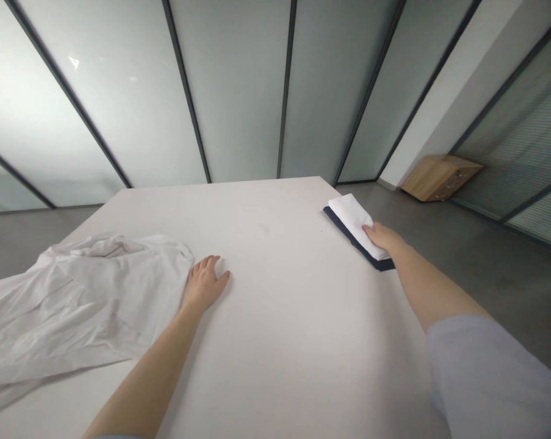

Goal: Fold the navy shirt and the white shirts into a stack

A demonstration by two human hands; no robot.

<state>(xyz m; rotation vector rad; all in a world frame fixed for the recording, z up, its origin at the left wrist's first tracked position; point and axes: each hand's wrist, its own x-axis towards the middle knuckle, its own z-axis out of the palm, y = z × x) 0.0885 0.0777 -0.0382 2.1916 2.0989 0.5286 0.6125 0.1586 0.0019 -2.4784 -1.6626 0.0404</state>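
My left hand (205, 282) lies on the table at the right edge of a spread, wrinkled white garment (105, 292), its fingers stretched and thumb apart. Nothing shows in its grasp. At the table's right edge, my right hand (384, 238) is on a neatly folded white cloth item (349, 213), thumb on top; its other fingers are mostly hidden. Beneath that white item lies a folded dark navy one (351, 239), showing along its left and near sides. Whether both are garments I cannot tell.
The white table (275, 341) reaches far ahead, with grey floor (476, 268) beyond its right edge. Frosted glass panels (234, 91) with dark frames stand behind it. A wooden cabinet (435, 177) is on the floor at the far right.
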